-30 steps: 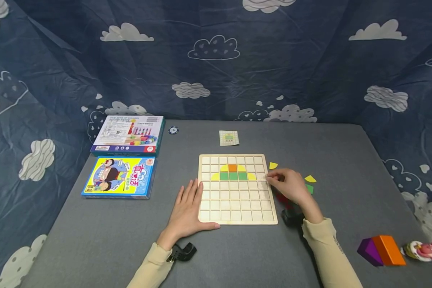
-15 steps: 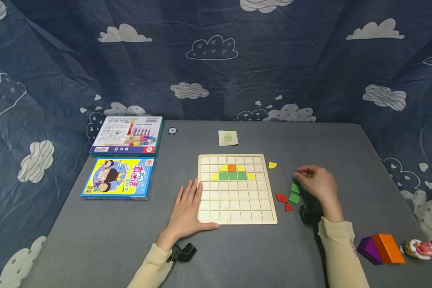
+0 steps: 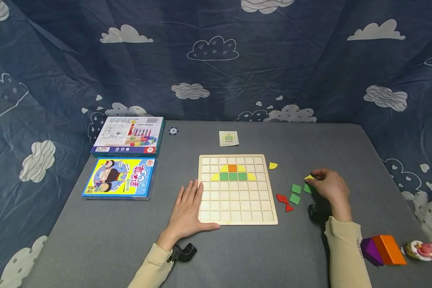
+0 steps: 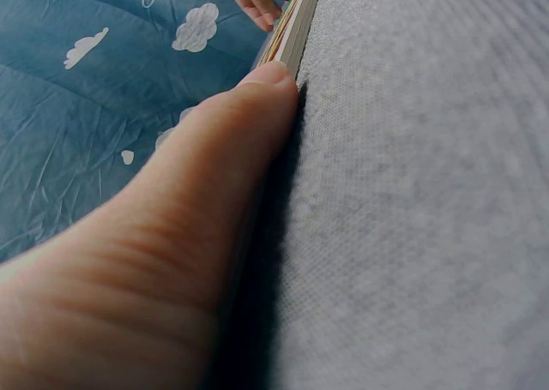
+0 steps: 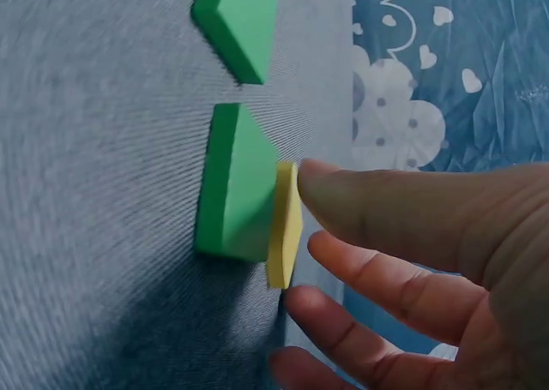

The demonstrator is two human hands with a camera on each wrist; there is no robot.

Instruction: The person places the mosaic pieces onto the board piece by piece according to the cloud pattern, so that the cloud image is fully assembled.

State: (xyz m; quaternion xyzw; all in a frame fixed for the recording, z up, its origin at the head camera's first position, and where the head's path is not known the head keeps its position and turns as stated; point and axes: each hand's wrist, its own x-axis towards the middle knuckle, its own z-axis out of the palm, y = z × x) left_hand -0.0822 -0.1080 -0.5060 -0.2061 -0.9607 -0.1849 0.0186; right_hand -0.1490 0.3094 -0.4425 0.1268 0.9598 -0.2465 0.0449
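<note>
The yellow piece [image 3: 309, 177] lies on the table [image 3: 259, 256] to the right of the gridded board [image 3: 239, 196] and well apart from it, at the fingertips of the right hand [image 3: 330, 186], on that hand's far left side. The right hand is much the nearer. Its thumb and curled fingers stand about the piece; whether they grip it yet cannot be told. The fingers partly cover the piece, so its long axis cannot be read. In the right wrist view the adjoining green tile [image 3: 307, 189] sits close against its near side, limiting finger room there. A straight line from piece to board's right edge runs between a second yellow piece [image 3: 273, 165] on the far side and, on the near side, two green tiles [image 3: 296, 189] and the red pieces [image 3: 282, 198]. The left hand [image 3: 185, 214] is spread, fingers straight along the board's left edge, thumb at its near edge.
</note>
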